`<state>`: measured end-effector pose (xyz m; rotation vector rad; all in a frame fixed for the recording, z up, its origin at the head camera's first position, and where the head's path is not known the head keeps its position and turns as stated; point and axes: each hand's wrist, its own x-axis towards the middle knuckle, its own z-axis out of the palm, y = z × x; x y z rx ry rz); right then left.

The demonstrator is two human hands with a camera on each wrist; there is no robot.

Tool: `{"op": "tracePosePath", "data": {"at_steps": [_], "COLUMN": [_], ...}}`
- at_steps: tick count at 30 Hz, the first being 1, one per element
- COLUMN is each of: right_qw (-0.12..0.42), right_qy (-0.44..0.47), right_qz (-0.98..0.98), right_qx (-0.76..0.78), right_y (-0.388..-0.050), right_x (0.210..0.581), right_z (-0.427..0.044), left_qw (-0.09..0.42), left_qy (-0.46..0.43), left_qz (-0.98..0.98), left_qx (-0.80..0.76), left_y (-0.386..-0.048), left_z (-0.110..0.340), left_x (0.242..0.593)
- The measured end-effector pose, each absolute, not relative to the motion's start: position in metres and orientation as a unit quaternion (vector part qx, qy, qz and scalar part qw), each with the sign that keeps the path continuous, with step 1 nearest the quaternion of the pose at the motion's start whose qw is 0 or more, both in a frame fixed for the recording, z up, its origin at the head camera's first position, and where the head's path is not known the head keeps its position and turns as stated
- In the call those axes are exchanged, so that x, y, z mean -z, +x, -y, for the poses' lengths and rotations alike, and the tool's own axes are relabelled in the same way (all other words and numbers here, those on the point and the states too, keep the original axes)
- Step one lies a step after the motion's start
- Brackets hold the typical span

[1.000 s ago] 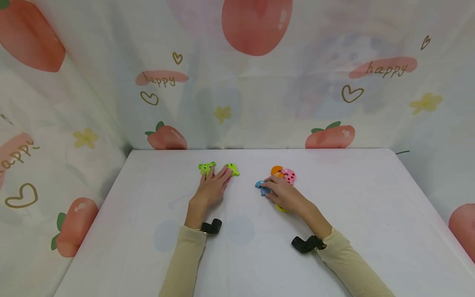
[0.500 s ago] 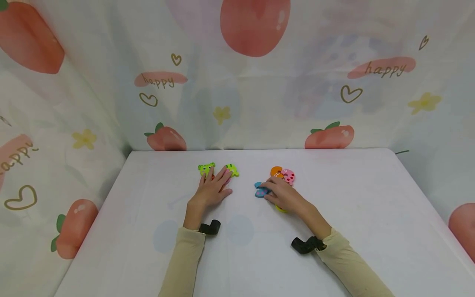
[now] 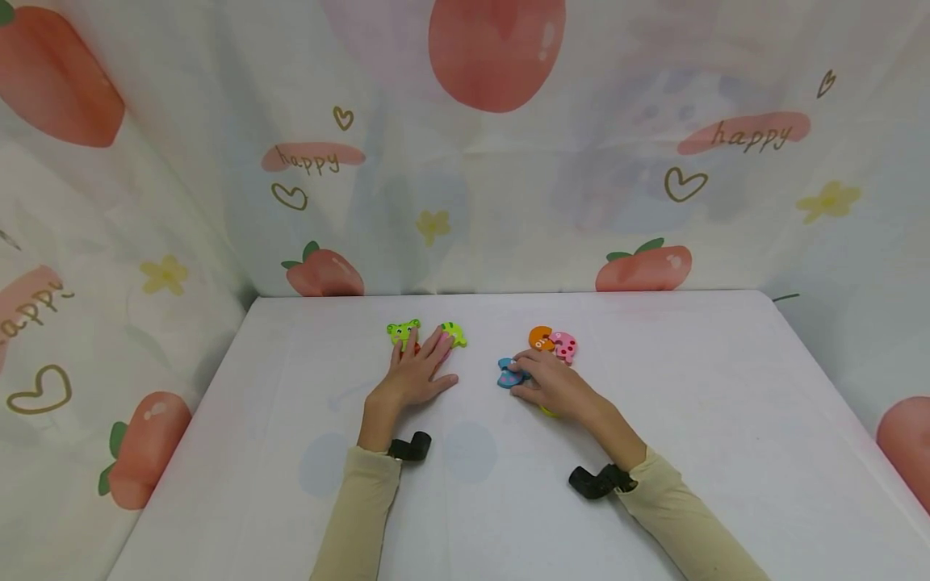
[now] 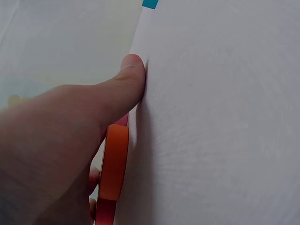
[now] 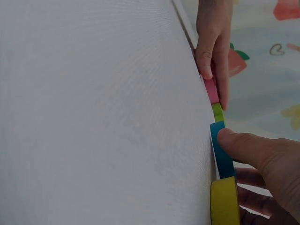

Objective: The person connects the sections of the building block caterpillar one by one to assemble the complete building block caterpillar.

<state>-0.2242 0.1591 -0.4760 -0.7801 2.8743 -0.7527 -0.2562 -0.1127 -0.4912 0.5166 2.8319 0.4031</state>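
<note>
Table [image 3: 479,524] | green toy [image 3: 398,330] overlapped by straight-fingered left hand [image 3: 409,377], thumb newly splayed | blue toy [image 3: 508,379], pinched by right hand [image 3: 554,383], was shifted, likely for alignment

Tabletop [image 3: 726,420]: white, faint blue rounds
Face piece near the far edge [image 3: 400,331]: bright green, dark eyes
Striped piece near the far edge [image 3: 454,334]: light green, dark stripes
Spotted piece [image 3: 564,345]: pink, dark red spots
Curved piece [image 3: 540,336]: orange, small white marks
Dotted piece [image 3: 510,376]: blue, pinkish dots
Piece closest to the near edge [image 5: 225,201]: yellow
Backdrop [image 3: 501,218]: pale, red fruit, yellow flowers, brown hearts
Sleeves [image 3: 361,504]: beige
Wrist cameras [image 3: 412,447]: black
</note>
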Motion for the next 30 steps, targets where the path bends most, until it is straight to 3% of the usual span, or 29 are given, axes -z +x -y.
{"op": "tracePosePath", "data": {"at_steps": [30], "right_qw": [0.041], "right_qy": [-0.25], "right_qz": [-0.939], "right_qx": [0.235], "right_y": [-0.2241], "right_x": [0.4733], "right_z": [-0.1583], "left_qw": [0.086], "left_qy": [0.184], "left_qz": [-0.972], "left_qx": [-0.116], "left_y": [-0.2525], "left_z": [0.1089], "left_x": [0.488]}}
